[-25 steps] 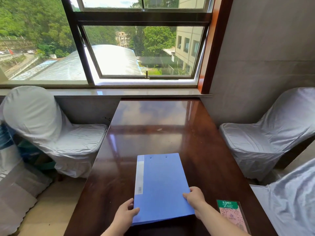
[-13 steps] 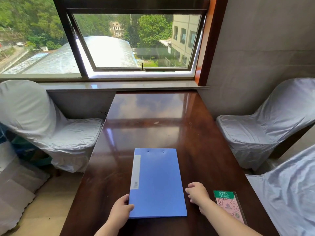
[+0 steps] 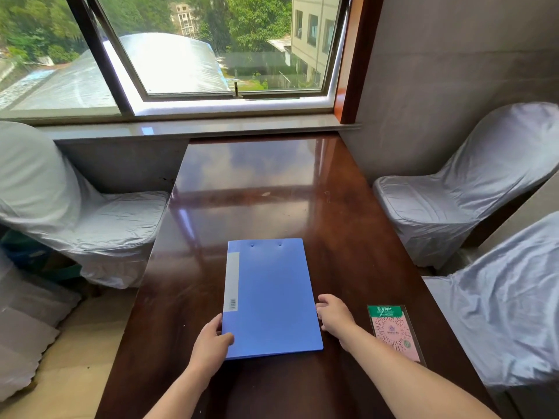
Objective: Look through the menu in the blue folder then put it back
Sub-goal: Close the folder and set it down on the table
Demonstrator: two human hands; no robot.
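- Near the front edge of the worktop (image 3: 266,189), about midway across, lies the blue folder (image 3: 269,297), shut and flat, its spine with the pale label strip along the left side and its free edge on the right.
- Judging by its thinness and straight edges, the folder looks light and fairly stiff, a plastic cover that should flex a little but not flop; the menu inside cannot be seen.
- On a glossy worktop a smooth cover like this will probably slide if pushed from one side only, so it needs pinning while it is opened.
- Best place to take hold seems the right free edge, lifting the cover there while the spine side is held down.
- At the near left corner the left hand (image 3: 211,343) rests with its thumb on top of the cover and its fingers against the spine edge, a light hold rather than a clench.
- Just beside the right edge sits the right hand (image 3: 334,317), fingers loosely curled and touching or nearly touching that edge; whether they are under the cover I cannot tell.
- Further right, apart from the folder, lies a pink and green card (image 3: 393,331).
- Covered chairs (image 3: 453,201) stand either side.
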